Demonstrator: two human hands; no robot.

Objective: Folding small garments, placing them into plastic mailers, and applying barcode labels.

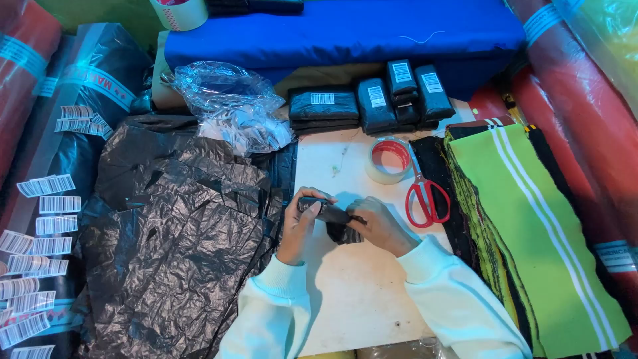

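Both hands' fingers (307, 207) around black packet (337, 218)

Single head-worn view, looking steeply down and forward at close range over the white table (345, 292); far edge reaches the blue cushion (345, 30).

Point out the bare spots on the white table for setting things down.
Free: the white table between the sleeves, and between the tape roll and black plastic bags. Crowded: around the scissors, green fabric stack and black packets.
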